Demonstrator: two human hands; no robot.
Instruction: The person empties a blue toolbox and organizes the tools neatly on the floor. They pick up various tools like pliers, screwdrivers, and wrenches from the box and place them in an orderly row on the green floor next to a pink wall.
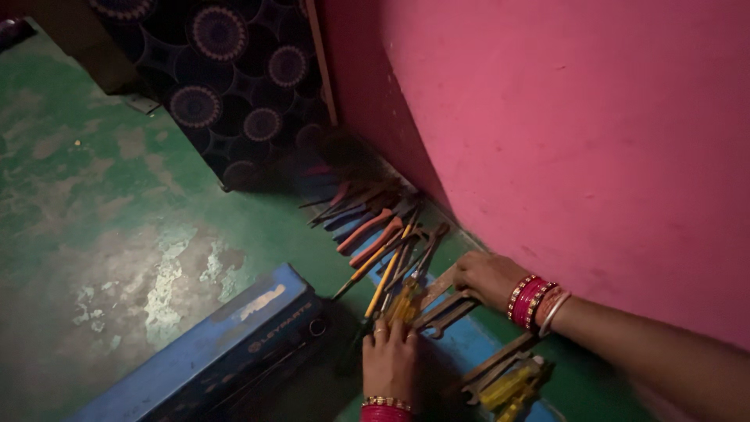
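Two hands sort tools: left hand flat, fingers spread on yellow-handled screwdrivers; right hand, at two o'clock, pinches a grey metal spanner.

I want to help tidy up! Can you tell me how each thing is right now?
Blue toolbox: open, lid flat on floor.
Pliers: lying closed.
Screwdrivers: lying under left hand.
Wrenches: lying flat, touched by right hand.
Patterned cloth: hanging by pink wall.

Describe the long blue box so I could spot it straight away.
Start at the green floor, well left of the pink wall. The blue metal toolbox lies at the bottom, left of the row of tools; it alone is big, boxy and blue.
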